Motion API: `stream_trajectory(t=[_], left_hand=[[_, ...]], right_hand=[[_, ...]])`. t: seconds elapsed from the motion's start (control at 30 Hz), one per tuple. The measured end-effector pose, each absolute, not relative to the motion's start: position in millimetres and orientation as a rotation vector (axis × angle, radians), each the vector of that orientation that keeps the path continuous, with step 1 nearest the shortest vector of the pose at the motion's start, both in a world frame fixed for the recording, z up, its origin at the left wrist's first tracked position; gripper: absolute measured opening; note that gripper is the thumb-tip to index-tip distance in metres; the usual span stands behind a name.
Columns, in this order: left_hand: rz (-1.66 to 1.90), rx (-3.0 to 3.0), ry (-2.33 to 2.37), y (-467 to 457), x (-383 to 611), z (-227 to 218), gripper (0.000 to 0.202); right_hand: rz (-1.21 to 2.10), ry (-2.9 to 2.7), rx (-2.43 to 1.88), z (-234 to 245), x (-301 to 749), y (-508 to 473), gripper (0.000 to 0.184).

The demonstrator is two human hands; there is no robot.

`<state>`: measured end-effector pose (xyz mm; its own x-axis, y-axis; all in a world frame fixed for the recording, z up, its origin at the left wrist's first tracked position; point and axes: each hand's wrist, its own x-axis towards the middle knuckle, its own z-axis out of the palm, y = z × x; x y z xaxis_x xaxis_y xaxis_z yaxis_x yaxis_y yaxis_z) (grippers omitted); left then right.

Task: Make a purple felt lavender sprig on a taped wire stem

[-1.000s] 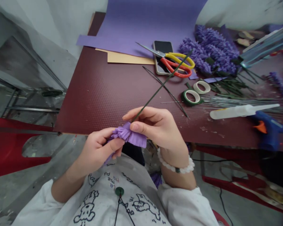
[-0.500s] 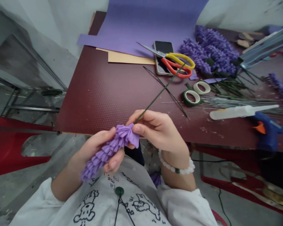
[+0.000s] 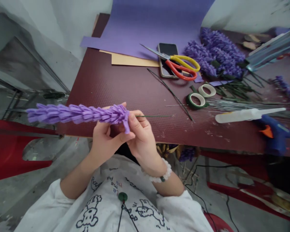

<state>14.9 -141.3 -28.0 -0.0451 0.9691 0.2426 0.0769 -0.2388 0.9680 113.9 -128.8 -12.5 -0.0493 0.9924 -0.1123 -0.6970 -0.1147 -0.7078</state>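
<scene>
A long purple paper flower spike (image 3: 74,113) lies level across the left of the view, over the near edge of the dark red table (image 3: 125,90). Its thin green wire stem (image 3: 154,116) sticks out to the right. My left hand (image 3: 105,138) is closed round the spike's right end from below, thumb pressed on the last purple fold. My right hand (image 3: 141,133), with a white bead bracelet on the wrist, pinches the same end where the stem comes out.
On the table lie a purple sheet (image 3: 149,25), a phone (image 3: 168,58) under red-and-yellow scissors (image 3: 181,64), two tape rolls (image 3: 200,95), a pile of finished purple spikes (image 3: 216,56), loose green wires (image 3: 170,91), and a blue glue gun (image 3: 268,124). A red seat (image 3: 12,154) stands at left.
The flower spike swung up from pointing down at my chest to lying level and pointing left. The wire stem dropped from slanting up-right to level. Both hands rose and shifted left.
</scene>
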Motion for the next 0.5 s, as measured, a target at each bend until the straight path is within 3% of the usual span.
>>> stream_trajectory(t=[0.17,0.33,0.5], left_hand=[[1.521,1.496,1.047,-132.3,24.5,-22.7,0.058],[1.631,1.394,1.013,-131.8,31.1,-11.4,0.03],[1.713,1.256,1.05,-131.2,27.3,-0.7,0.021]], right_hand=[[1.628,-0.451,-0.67,-8.8,101.4,-130.6,0.023],[1.685,-0.447,-0.563,-3.7,96.1,-132.7,0.019],[1.854,-0.426,-0.523,-2.3,96.6,-143.4,0.019]])
